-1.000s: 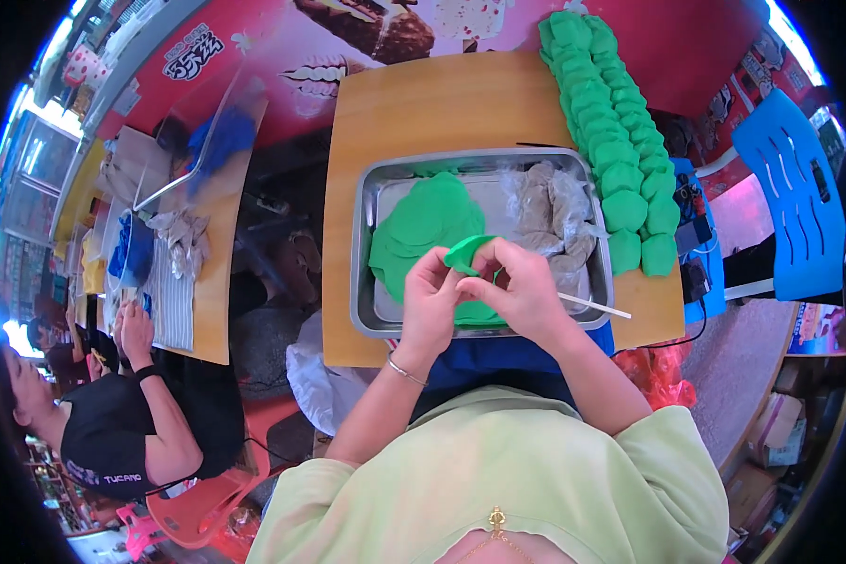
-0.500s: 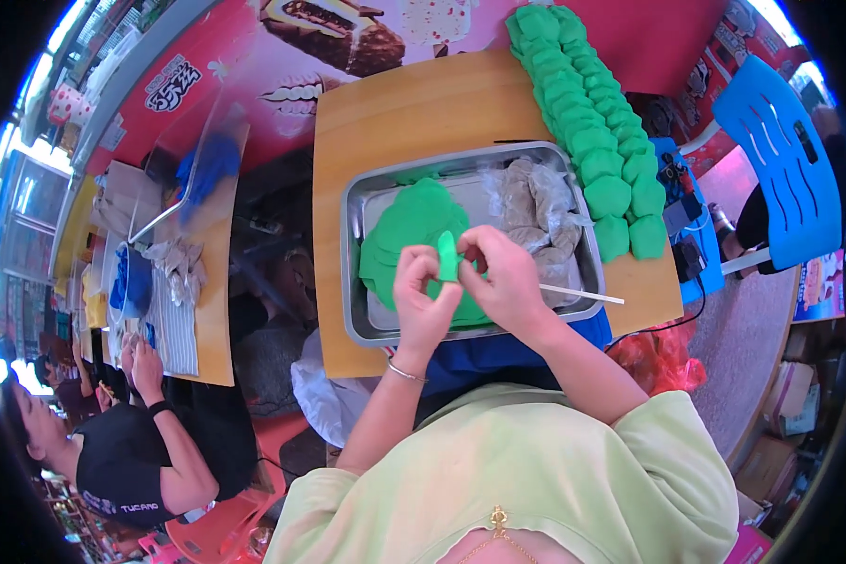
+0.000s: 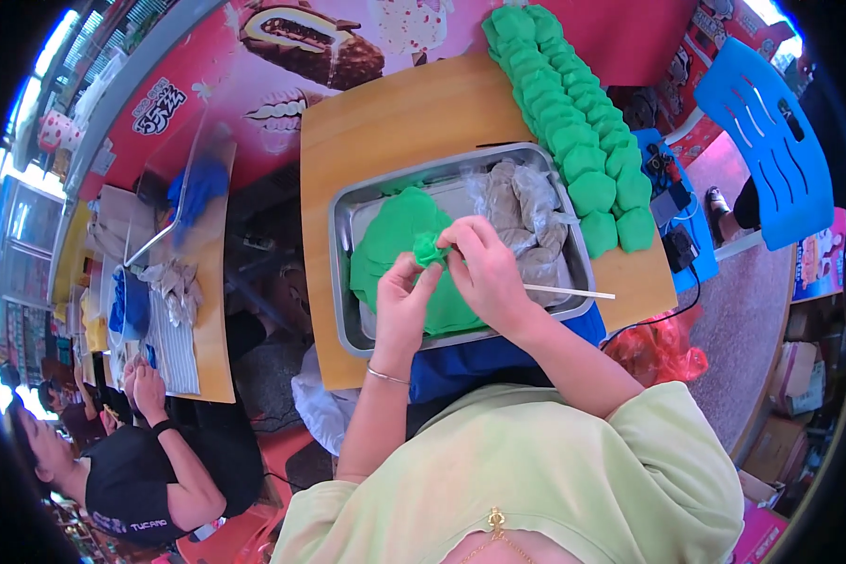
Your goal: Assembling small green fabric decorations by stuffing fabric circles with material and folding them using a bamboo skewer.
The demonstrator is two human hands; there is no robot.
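Note:
Over the tray, my left hand (image 3: 404, 299) holds a small green dumpling-like piece (image 3: 430, 250), gathered from a thin soft sheet, between thumb and fingers. My right hand (image 3: 482, 271) pinches the edge of the same piece from the right. Beneath them, in the metal tray (image 3: 340, 305), lies a pile of flat green round wrappers (image 3: 383, 246), partly covered by my hands. Right of the pile are clear plastic bags with a greyish-brown, lumpy filling (image 3: 508, 202). A thin white stick (image 3: 573, 292) crosses the tray's right rim, its left end hidden by my right hand.
Overlapping green pieces (image 3: 587, 188) run in two rows along the table's (image 3: 385, 113) right side. Beyond stand a blue chair (image 3: 771, 132) and a blue stool with black devices. At another table (image 3: 214, 320) on the left, a person in black (image 3: 150, 479) works with their hands.
The green piece has gone from a folded upright strip to a crumpled, gathered bundle. My right fingers have shifted onto its top edge. The whole view has shifted slightly.

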